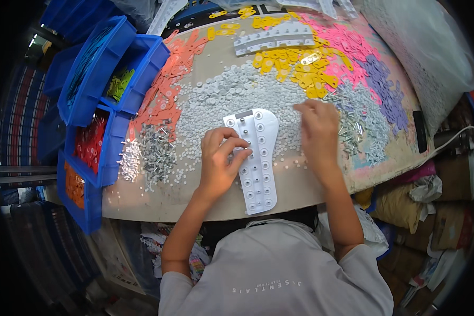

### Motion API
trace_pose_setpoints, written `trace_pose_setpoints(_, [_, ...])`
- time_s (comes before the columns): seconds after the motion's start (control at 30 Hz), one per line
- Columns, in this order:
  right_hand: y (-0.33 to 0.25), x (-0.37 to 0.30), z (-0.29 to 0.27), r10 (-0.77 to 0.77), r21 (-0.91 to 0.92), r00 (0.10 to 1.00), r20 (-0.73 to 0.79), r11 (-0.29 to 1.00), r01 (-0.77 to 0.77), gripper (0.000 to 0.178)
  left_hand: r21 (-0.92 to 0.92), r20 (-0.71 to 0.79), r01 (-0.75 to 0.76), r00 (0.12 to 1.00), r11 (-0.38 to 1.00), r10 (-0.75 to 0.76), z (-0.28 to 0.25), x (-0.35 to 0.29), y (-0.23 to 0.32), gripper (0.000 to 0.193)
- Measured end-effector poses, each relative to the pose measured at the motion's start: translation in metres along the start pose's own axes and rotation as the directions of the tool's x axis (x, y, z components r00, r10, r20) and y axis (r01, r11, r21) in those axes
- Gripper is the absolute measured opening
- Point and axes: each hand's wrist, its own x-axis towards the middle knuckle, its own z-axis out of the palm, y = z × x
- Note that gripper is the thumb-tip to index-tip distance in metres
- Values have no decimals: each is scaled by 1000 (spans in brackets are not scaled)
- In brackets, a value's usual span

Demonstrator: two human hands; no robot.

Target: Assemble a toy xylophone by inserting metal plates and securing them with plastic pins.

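Note:
A white plastic holder (267, 138), wide at its far end and narrower near me, lies on the table with rows of round snaps and metal pegs. My left hand (219, 162) rests over its left edge, thumb and forefinger pinched together above the middle row. Whatever is between those fingertips is too small to make out. To the right, my right hand (320, 131) hovers over small white discs (287, 102), its fingers curled and the forefinger toward the holder. Anything in that hand is hidden. Silvery rivet-like pins (355, 124) lie just right of it.
Blue bins (110, 142) with coloured parts stand at the left. Piles of orange tabs (160, 97), yellow tabs (313, 79), pink tabs (347, 45) and purple tabs (383, 84) ring the discs. Another white holder (274, 38) lies at the back. A clear plastic bag (426, 47) bulges at the right.

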Motion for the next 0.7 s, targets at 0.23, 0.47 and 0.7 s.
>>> trace_pose_setpoints(0.23, [69,-17,-13,74,-186,993,94,981,-55,23,80,13,-38,999,996,37,12,-3,-8,17])
trace_pose_setpoints(0.47, [73,-19,-16,110,-80,984,137,992,-100,14,123,105,-222,972,967,210,-1,-10,3,18])
trace_pose_setpoints(0.7, [69,-22,-25,145,-172,984,108,977,-125,11,585,-137,77,991,807,5,-77,-4,-59,12])
